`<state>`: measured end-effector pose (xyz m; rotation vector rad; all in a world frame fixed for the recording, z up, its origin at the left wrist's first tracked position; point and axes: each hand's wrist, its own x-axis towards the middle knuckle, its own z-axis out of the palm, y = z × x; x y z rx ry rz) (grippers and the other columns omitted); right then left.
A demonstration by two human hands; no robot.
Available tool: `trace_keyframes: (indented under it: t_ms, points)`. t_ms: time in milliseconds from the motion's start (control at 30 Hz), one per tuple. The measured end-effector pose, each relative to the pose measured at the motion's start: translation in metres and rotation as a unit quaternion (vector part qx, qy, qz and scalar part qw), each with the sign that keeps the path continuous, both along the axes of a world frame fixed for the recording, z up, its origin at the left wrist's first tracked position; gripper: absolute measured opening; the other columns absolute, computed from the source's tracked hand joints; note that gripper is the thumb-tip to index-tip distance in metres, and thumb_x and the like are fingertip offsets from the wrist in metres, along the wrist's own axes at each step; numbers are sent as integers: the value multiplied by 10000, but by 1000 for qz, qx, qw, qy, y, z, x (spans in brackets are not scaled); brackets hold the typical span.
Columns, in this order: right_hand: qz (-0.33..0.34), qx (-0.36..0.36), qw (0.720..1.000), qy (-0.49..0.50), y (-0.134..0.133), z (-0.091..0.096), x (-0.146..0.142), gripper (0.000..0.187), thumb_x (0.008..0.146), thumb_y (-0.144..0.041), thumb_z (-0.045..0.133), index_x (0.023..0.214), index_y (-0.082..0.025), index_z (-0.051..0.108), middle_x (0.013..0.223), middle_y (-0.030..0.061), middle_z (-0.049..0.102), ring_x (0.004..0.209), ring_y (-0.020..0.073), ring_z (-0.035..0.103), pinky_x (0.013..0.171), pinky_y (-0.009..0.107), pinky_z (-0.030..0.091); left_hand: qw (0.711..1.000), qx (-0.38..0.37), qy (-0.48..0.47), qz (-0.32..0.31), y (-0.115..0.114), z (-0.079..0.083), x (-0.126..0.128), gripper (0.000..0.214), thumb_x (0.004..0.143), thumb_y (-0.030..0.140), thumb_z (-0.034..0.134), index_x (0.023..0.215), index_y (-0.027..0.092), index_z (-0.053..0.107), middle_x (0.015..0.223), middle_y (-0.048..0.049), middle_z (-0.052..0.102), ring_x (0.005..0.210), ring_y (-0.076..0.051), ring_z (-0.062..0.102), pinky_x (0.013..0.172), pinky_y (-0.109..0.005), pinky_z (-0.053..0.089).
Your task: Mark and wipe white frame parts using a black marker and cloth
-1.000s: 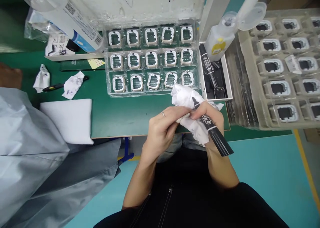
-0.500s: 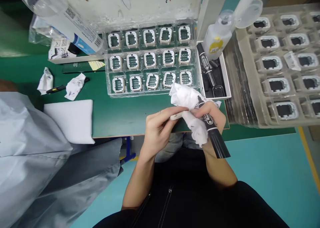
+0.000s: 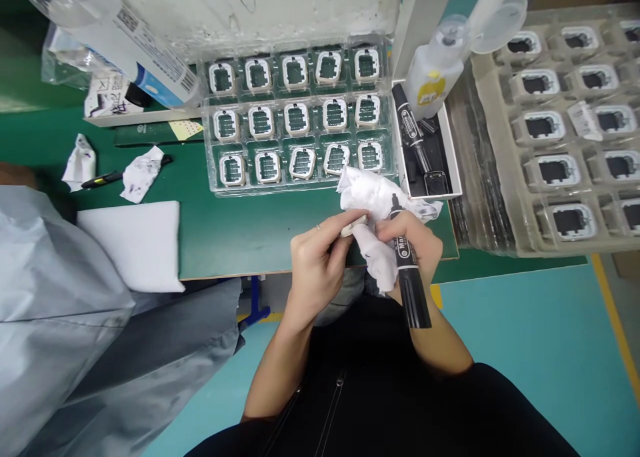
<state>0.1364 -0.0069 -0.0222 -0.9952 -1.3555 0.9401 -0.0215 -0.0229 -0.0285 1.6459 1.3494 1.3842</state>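
Note:
My left hand (image 3: 320, 260) pinches a small white plastic frame (image 3: 354, 226), seen edge-on and partly covered by the fingers. My right hand (image 3: 417, 240) is closed around a white cloth (image 3: 379, 260) and a black marker pen (image 3: 411, 270). The marker's tip points away from me, its thick end towards me. Part of the cloth reaches the frame's right end. Just beyond my hands, another crumpled white wipe (image 3: 367, 189) lies on the green table (image 3: 260, 237).
A clear tray (image 3: 215, 183) of white frames stands ahead. Right of it are a white box (image 3: 454, 170) with markers and a bottle (image 3: 430, 77); further right, stacked trays (image 3: 525, 240). A person in a grey sleeve (image 3: 45, 263) sits left, near a white foam sheet (image 3: 135, 243).
My right hand and the cloth have shifted slightly left, and the marker has swung more upright. My left hand still holds the frame, which is tilted a little differently.

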Motion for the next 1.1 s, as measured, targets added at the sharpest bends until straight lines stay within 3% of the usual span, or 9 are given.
trace_keyframes:
  t_ms: [600,733,900,1100]
  points:
    - [-42,11,999,-9,2,3,-4,302,921,-323,882,763,-272,630,674,-52,568,636,149,486,605,335,369,1000,-19,6,8,-1,5,1,266,1134,219,663,1276,253,885,1218,-49,915,1020,-196,873,879,-274,672]
    - [-72,-18,997,34,8,14,-10,430,948,-307,887,698,-257,541,635,-65,500,598,127,416,583,328,337,999,-29,-36,5,1,6,1,209,1114,238,717,1227,245,892,1142,-35,918,993,-190,870,887,-258,671]
    - [-24,-54,998,17,10,18,-10,463,929,-432,938,712,-243,575,670,-61,535,632,121,406,614,321,352,999,-37,-38,4,3,2,-2,238,1076,196,716,1224,242,897,1179,-46,916,1056,-217,869,922,-288,680]
    - [19,-60,998,28,10,20,-9,472,928,-405,918,677,-233,557,629,-80,472,586,99,317,575,307,309,1000,7,4,20,1,0,0,284,1091,164,687,1275,253,885,1204,-37,918,1053,-204,874,918,-278,670]
